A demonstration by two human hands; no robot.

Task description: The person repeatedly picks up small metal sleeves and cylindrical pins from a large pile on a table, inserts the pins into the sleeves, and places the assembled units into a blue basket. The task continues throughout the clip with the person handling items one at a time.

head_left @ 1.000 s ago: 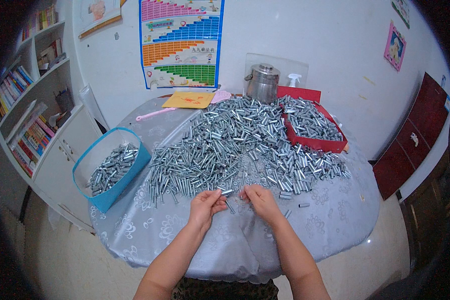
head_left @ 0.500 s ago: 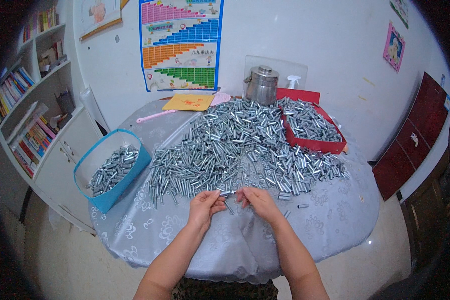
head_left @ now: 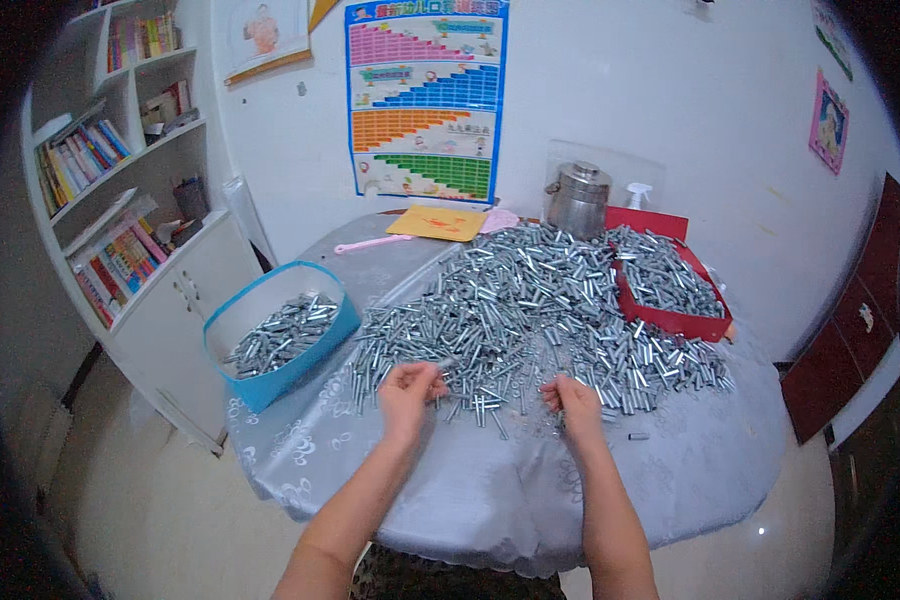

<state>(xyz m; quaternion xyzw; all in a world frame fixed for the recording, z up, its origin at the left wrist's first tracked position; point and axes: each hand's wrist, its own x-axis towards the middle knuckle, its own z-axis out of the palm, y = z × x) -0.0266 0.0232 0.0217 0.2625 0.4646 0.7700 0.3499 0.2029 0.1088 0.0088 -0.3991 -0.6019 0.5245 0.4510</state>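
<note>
My left hand (head_left: 408, 392) is closed in a pinch on a shiny metal sleeve (head_left: 449, 362), blurred, at the near left side of a heap of metal bolts and sleeves (head_left: 500, 290). My right hand (head_left: 576, 402) is apart from it, at the heap's near edge, among small nuts or washers (head_left: 518, 392). Its fingertips are pressed together; anything between them is too small to make out. Left of my left hand stands a blue-rimmed box (head_left: 305, 374) partly filled with assembled-looking metal pieces.
A red box (head_left: 678, 322) full of metal sleeves stands far right, with a steel canister (head_left: 578, 200) and a spray bottle (head_left: 638, 194) behind. A yellow envelope (head_left: 438, 223) and a pink-handled item (head_left: 372, 243) lie at the back. One loose sleeve (head_left: 638, 436) lies near right.
My hands have moved apart: the left went left toward the blue box with the sleeve, the right went right to the small parts. The whole view has shifted leftward.
</note>
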